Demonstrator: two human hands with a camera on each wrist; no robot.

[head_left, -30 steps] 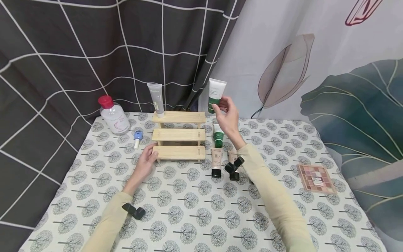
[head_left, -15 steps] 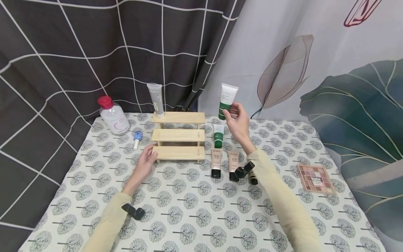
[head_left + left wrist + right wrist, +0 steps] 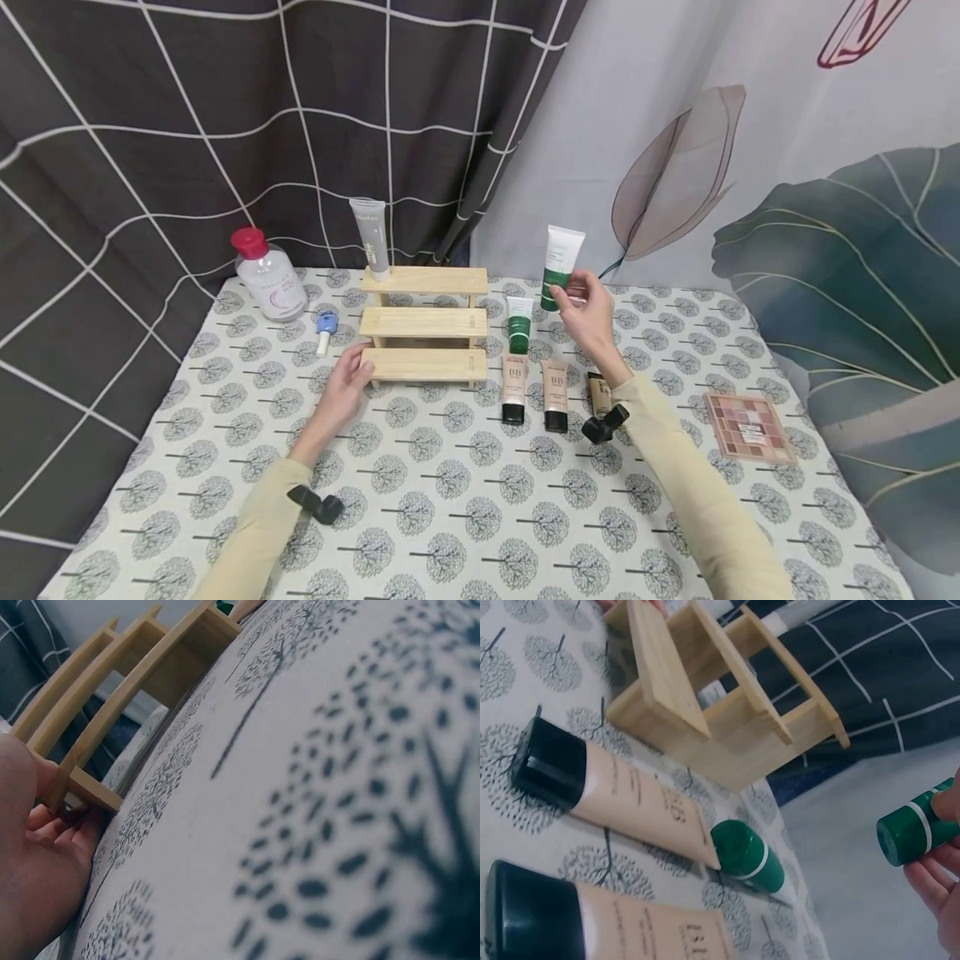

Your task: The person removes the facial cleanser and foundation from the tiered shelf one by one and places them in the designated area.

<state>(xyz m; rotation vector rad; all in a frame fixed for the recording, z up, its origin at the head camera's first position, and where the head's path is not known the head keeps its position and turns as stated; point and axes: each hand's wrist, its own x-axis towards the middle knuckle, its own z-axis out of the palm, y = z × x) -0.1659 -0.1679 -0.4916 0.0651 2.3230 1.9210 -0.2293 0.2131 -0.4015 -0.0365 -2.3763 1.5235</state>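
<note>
My right hand (image 3: pixel 588 314) pinches a white-and-green squeeze tube (image 3: pixel 561 265) by its green capped end, white end up, raised above the table. Its green cap (image 3: pixel 906 834) shows in the right wrist view. At the left end of a three-step wooden display stand (image 3: pixel 424 364), my left hand (image 3: pixel 348 381) grips the lowest step. In the left wrist view the thumb lies against that step (image 3: pixel 112 724) and the fingers reach under it. A grey tube (image 3: pixel 372 237) stands on the top step's left end. A second white-and-green tube (image 3: pixel 519 325) is on the table right of the stand.
Two beige BB cream tubes (image 3: pixel 514 387) with black caps lie right of the stand. A gold-and-black tube (image 3: pixel 598 393) lies partly behind the right forearm. An eyeshadow palette (image 3: pixel 750 427) is far right. A red-capped bottle (image 3: pixel 272 279) and small blue-and-white item (image 3: pixel 326 332) are left.
My right hand has moved right and down with the white-and-green tube, away from the stand. The gold-and-black tube has come into view. My left hand stays on the stand.
</note>
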